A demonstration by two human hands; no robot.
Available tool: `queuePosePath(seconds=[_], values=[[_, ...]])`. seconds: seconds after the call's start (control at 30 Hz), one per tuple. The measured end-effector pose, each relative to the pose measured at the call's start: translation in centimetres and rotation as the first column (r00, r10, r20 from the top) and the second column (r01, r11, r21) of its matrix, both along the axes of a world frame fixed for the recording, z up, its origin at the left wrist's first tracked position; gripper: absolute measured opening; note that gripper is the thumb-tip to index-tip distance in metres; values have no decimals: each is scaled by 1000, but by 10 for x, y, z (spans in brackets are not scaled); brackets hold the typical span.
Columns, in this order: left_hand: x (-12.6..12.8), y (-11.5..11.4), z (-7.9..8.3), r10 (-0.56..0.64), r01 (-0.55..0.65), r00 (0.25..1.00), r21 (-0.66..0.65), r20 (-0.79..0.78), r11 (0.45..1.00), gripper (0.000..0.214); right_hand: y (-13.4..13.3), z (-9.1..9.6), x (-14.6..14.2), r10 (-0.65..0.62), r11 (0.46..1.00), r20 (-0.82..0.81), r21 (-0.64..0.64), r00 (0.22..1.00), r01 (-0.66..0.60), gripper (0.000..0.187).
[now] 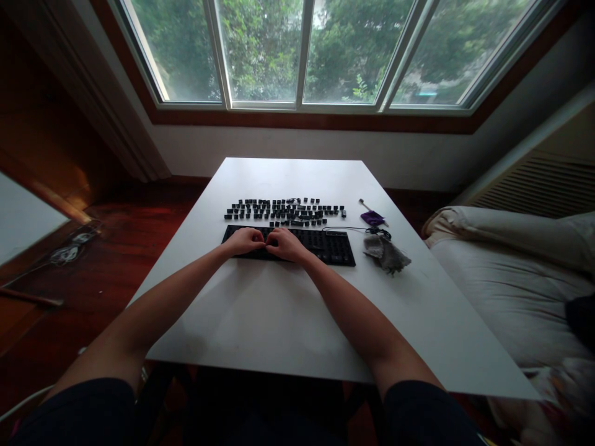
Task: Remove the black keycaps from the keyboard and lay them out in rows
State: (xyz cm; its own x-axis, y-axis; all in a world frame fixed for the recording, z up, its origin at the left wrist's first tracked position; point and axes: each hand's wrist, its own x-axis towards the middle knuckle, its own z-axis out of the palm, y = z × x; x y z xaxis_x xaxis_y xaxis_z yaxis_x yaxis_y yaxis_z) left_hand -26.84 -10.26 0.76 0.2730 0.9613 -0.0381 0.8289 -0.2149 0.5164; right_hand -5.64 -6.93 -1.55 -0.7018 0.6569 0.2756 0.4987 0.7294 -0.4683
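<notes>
A black keyboard [337, 249] lies on the white table in front of me. My left hand [245, 241] rests over its left part, fingers curled together. Right beside it, my right hand [283, 243] is also over the keyboard, fingers bent and pinched, the two hands' fingertips nearly meeting. Whatever the fingertips hold, if anything, is too small or hidden to make out. Behind the keyboard, loose black keycaps [274, 210] stand in several uneven rows.
To the right of the keyboard lie a grey cloth [385, 253], a purple cloth [372, 217], a small brush-like stick [363, 202] and the black cable [346, 228]. The white table [260, 310] stands before a window, with a pale sofa [502, 272] at its right.
</notes>
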Motion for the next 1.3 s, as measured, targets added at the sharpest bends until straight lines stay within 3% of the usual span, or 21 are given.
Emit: queuePosePath(seconds=[0.2,0.43,0.63,0.8,1.0,1.1,1.3], values=[[3,-1,-2,-6,8,999,41,-53,999,27,6,3,4,11,999,-24,-37,1000,-12,10],[4,-1,-2,10,-10,1000,22,-11,1000,24,9,-6,5,69,998,-81,-5,994,-70,7],[7,-2,0,5,3,995,81,-98,997,20,11,-10,6,63,998,-137,-3,989,-64,6],[5,2,-6,3,-1,1000,68,-29,998,21,12,-12,5,42,999,-163,6,986,-42,7],[7,29,-9,149,-148,989,215,14,965,22,10,-15,6,25,999,-175,24,984,-21,7],[13,51,-12,167,-157,986,280,-10,947,20,9,-14,7,21,999,-174,35,984,-15,7],[26,88,-24,216,-205,975,175,-44,963,24,9,-13,8,38,999,-185,42,982,-31,7]])
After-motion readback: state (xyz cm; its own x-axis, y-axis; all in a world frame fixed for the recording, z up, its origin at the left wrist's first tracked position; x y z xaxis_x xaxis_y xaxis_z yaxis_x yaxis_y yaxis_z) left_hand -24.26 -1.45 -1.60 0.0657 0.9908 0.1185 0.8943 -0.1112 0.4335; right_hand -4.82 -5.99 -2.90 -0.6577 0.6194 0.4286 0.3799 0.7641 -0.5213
